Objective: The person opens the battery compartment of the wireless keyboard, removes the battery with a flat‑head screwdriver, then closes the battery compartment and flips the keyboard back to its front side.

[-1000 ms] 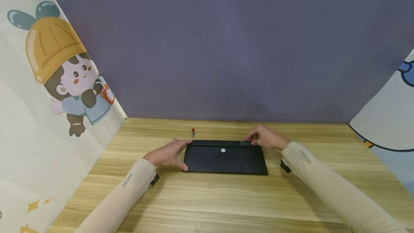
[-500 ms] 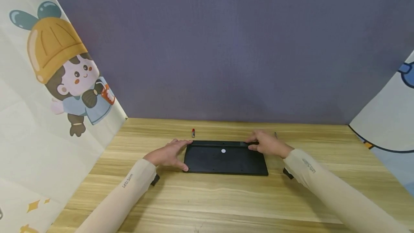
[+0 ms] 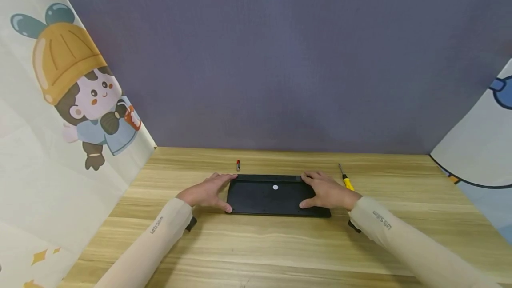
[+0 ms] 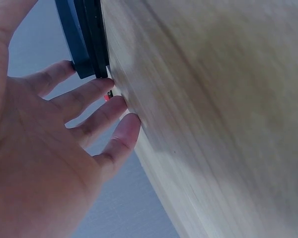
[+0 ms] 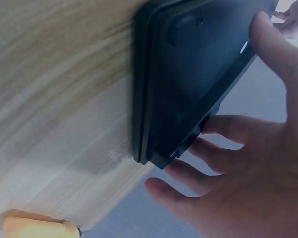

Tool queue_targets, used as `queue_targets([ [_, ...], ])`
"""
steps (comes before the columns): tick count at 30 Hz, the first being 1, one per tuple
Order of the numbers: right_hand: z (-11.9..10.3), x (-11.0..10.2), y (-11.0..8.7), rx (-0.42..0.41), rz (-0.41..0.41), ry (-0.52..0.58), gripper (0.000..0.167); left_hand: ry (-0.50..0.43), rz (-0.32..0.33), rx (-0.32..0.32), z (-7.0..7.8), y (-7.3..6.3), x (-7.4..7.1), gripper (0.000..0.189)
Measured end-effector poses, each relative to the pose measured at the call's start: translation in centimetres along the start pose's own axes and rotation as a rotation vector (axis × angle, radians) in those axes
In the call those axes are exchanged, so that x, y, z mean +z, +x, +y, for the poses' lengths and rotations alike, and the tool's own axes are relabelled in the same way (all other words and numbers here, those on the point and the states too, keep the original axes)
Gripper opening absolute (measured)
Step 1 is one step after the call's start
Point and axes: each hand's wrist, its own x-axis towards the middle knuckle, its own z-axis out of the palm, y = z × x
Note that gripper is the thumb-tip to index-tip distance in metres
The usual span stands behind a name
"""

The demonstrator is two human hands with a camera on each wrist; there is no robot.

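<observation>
A black keyboard (image 3: 268, 201) lies underside up on the table, a raised ridge along its far edge and a round white sticker (image 3: 275, 187) near the middle. My left hand (image 3: 206, 192) holds its left end, thumb at the near corner and fingers at the far corner. In the left wrist view the fingers are spread and nearly straight at the ridge's end. My right hand (image 3: 326, 190) grips the right end. Its thumb rests on the underside, while its bent fingertips (image 5: 228, 126) meet the far edge.
A yellow-handled screwdriver (image 3: 347, 182) lies beyond my right hand, its shaft pointing away. Behind the keyboard's left end sits a small red-ended battery (image 3: 238, 165). A grey-purple partition (image 3: 280, 79) closes off the wooden table's (image 3: 248, 252) far edge.
My right hand has moved from working at the ridge's right end to spanning the keyboard's right side, its thumb coming nearer. The screwdriver now shows beyond it. My left hand stays put.
</observation>
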Motion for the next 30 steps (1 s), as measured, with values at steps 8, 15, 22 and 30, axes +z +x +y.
queue_targets([
  [8,-0.6,0.0,0.3,0.004,-0.025,-0.021,0.1,-0.008,-0.003,-0.02,-0.1,-0.1,0.2,0.106],
  [15,-1.6,0.4,1.0,0.001,-0.038,-0.039,0.115,-0.012,0.005,0.004,-0.1,-0.2,0.2,0.105],
  [22,-2.8,0.8,2.4,-0.078,-0.039,-0.063,0.115,-0.006,0.004,0.021,0.1,0.0,0.2,0.104],
  [30,-3.0,0.9,3.2,-0.146,0.008,-0.066,0.113,-0.012,0.004,0.011,0.2,-0.2,0.1,0.104],
])
